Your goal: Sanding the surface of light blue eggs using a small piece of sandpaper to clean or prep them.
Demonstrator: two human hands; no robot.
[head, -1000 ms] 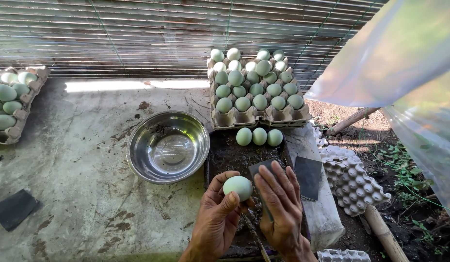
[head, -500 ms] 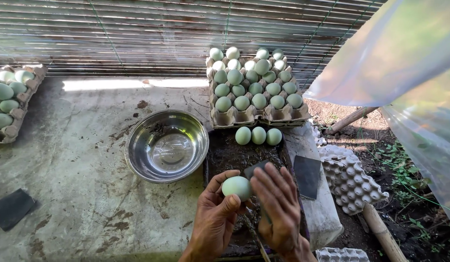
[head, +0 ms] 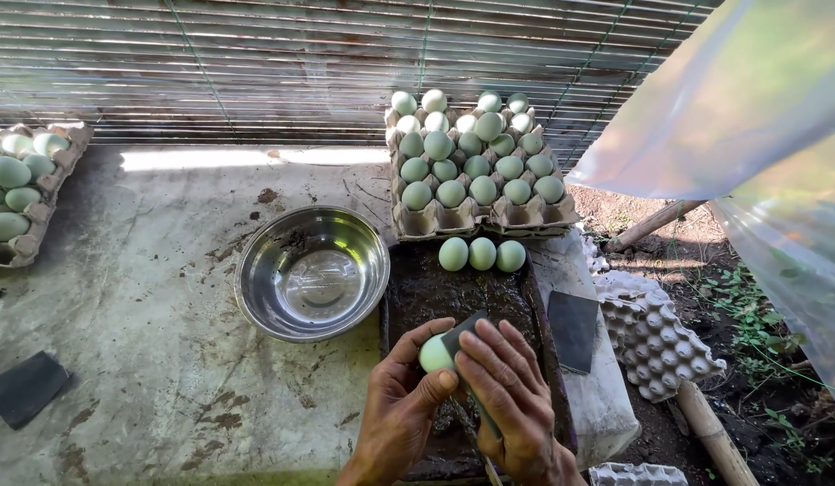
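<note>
Left hand (head: 401, 409) grips a pale green egg (head: 433, 354) over the dark muddy tray (head: 435, 288); right hand (head: 507, 396) presses a dark flat abrasive pad (head: 460, 337) on it. Three loose eggs (head: 481, 255) lie at the tray's far end, apparently done; full cardboard egg carton (head: 476, 166) likely remains.

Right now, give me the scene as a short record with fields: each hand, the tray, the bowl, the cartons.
left hand: holds pale green egg
right hand: presses dark abrasive pad against that egg
dark muddy tray: under both hands, three loose green eggs at far end
steel bowl: left of tray, nothing solid in it
full egg carton: behind tray
second egg carton: far left edge
</note>
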